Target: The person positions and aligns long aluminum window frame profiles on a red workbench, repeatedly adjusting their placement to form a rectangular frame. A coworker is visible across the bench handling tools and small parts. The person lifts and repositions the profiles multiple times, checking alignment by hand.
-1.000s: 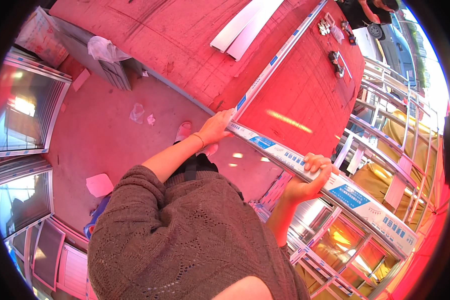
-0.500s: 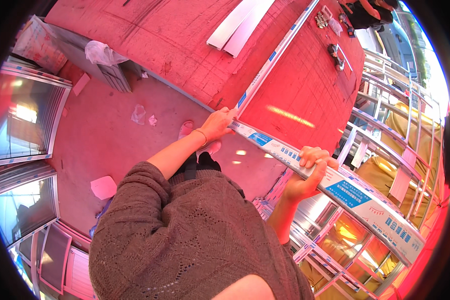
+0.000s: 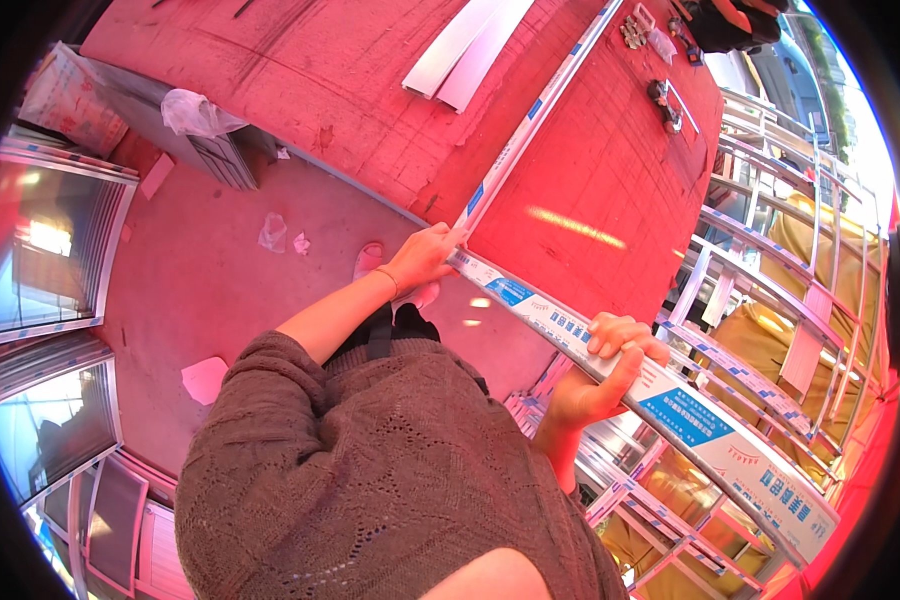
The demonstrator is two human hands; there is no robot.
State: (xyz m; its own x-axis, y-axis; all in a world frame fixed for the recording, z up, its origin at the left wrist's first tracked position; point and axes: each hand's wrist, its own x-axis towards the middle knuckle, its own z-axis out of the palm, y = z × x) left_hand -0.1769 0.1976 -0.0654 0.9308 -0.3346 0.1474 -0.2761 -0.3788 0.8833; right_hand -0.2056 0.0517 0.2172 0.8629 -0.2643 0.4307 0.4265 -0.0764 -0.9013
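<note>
A long metal frame bar, wrapped in white film with blue patches, runs from the middle out to the lower right. At its left end it meets a narrower film-wrapped bar that stretches away across a red worktop. My left hand is closed on the corner where the two bars meet; its fingertips are partly hidden. Farther along the near bar, my right hand wraps over it, thumb along the near side and fingers across the top.
Two pale metal strips and a power tool lie on the worktop. A person is at its far right. Metal frames stand to the right, glazed panels at left. Scraps litter the floor.
The frame's corner and near bar have shifted slightly toward me, both hands moving with them and keeping their grip. The whole view has also moved a little.
</note>
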